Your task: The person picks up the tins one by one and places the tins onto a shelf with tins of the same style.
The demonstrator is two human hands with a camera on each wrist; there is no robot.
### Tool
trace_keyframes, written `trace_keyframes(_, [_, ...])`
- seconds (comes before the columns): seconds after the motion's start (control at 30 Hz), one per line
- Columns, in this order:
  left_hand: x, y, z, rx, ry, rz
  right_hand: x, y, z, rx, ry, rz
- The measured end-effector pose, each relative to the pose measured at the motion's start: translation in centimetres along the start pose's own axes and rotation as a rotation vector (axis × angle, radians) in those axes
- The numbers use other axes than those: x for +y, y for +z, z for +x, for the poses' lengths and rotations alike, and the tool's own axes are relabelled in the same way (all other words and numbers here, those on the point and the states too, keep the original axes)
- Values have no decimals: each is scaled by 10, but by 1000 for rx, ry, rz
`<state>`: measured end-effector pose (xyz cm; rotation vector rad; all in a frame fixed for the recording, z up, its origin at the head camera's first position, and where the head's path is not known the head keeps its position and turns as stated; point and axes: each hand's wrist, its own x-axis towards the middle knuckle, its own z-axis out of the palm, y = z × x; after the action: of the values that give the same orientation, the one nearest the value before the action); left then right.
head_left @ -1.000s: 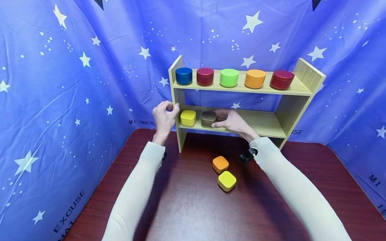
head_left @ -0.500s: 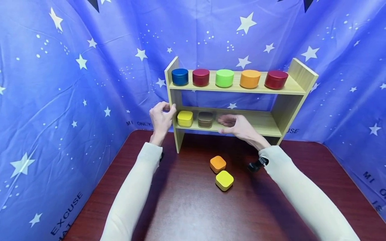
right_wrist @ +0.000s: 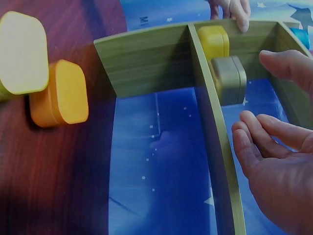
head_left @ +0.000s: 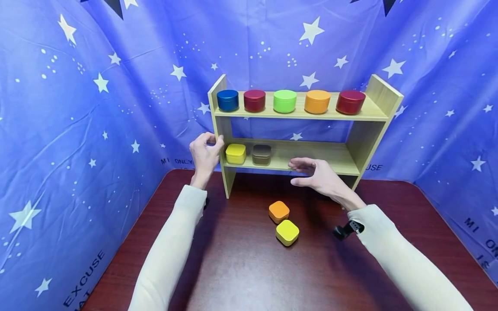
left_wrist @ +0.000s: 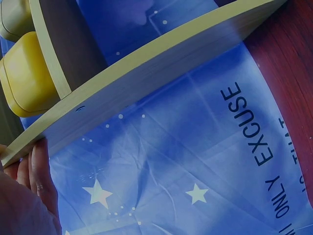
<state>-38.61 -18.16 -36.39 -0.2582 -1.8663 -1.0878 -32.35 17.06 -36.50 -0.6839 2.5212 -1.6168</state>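
Note:
A two-tier wooden shelf (head_left: 289,169) stands at the back of the table. My left hand (head_left: 205,154) grips the front edge of its left side panel, fingers (left_wrist: 40,169) on the outer face. My right hand (head_left: 320,176), in front of the lower board, holds nothing; its thumb and fingers are spread apart. To its left on that board sit a square yellow tin (head_left: 235,154) and a square brown tin (head_left: 262,155). In the right wrist view the brown tin (right_wrist: 230,81) lies beyond my fingertips. A square orange tin (head_left: 279,212) and another yellow tin (head_left: 287,233) rest on the table.
Along the top board stand round tins: blue (head_left: 227,100), dark red (head_left: 254,101), green (head_left: 285,101), orange (head_left: 317,102) and a second dark red one (head_left: 351,102). A blue star-patterned curtain (head_left: 128,108) encloses the dark red table (head_left: 241,268).
My right hand has let go of the brown tin and drawn back to the right and toward me. The tin stays on the lower board. My left hand keeps its hold on the shelf.

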Motion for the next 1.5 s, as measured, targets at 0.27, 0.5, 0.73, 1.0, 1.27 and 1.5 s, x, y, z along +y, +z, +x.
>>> trace_keyframes(0.27, [-1, 1, 1, 11, 4, -7, 10, 5, -22, -5, -21, -7])
trace_keyframes(0.5, [-1, 3, 0, 31, 11, -19, 35, 17, -42, -4, -43, -40])
trace_keyframes(0.73, [-1, 1, -1, 28, 4, -21, 58, 32, -55, -40, -31, -39])
trace_keyframes(1.0, [-2, 2, -1, 29, 3, -21, 77, 43, -67, -110, -7, -28])
trace_keyframes(1.27, [-2, 4, -1, 37, 5, -24, 89, 52, -75, -146, 24, 6])
trace_keyframes(1.5, [-3, 4, 0, 30, 16, -16, 96, 62, -77, -162, 28, 9])
